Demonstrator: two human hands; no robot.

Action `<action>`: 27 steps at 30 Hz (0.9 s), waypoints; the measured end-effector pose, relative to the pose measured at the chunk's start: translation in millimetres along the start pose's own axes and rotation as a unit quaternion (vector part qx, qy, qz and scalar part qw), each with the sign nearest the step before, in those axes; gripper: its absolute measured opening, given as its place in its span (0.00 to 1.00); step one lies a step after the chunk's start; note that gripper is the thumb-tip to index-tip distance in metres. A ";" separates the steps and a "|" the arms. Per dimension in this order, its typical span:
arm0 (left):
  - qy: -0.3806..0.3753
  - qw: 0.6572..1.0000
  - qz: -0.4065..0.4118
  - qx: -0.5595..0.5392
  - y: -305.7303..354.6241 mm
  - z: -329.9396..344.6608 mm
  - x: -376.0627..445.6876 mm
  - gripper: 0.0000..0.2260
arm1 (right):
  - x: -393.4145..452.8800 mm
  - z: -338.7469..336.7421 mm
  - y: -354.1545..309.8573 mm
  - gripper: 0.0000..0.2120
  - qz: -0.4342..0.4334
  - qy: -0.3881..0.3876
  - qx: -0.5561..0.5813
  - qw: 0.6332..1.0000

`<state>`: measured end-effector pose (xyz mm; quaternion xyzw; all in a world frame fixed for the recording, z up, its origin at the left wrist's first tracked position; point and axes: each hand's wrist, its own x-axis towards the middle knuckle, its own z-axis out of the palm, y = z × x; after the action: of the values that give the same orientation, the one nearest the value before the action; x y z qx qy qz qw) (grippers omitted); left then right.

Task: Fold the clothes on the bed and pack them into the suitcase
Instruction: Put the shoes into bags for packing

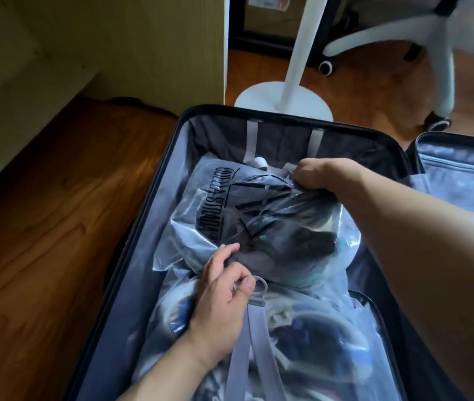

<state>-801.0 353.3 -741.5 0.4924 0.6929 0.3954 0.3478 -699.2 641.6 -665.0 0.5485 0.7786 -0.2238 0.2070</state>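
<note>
Head view: suitcase (154, 215) open on floor. Right hand (321, 175) clutches bag (230, 224) top; left hand (224, 299) pinches strap buckle (259, 290), likely to cinch packed clothes down.

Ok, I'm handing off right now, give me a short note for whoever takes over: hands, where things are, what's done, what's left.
Left hand: pinches the grey strap buckle at the near edge of the printed plastic bag.
Right hand: grips the far edge of that bag, fingers curled into the plastic.
Where: the bag of clothes lies in the open suitcase on the wooden floor, on top of other bagged clothes.
Done: several bags already packed in this half.
Left: settle the top bag, probably fasten the straps over it. The bed is out of view, so remaining clothes cannot be told.
</note>
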 end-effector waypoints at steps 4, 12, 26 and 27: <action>-0.013 1.000 0.002 0.003 -3.7 -2.7 -0.2 0.09 | -9.7 9.4 -2.0 0.16 -0.028 0.170 0.057 0.983; -0.029 0.998 -0.054 -0.028 31.1 -16.7 3.0 0.09 | -101.2 3.8 12.9 0.16 -0.161 0.515 0.081 0.838; -0.018 0.906 -0.236 -0.351 129.5 -16.1 -39.9 0.08 | -144.9 52.2 62.9 0.16 -0.172 0.295 0.014 0.940; -0.009 0.902 -0.246 -0.356 126.1 -22.6 -37.2 0.08 | -141.3 50.5 56.2 0.15 -0.130 0.263 0.058 0.954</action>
<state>-759.1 338.5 -615.7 0.1532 0.6022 0.5126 0.5926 -597.9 521.6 -632.6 0.4930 0.8557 -0.1413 -0.0685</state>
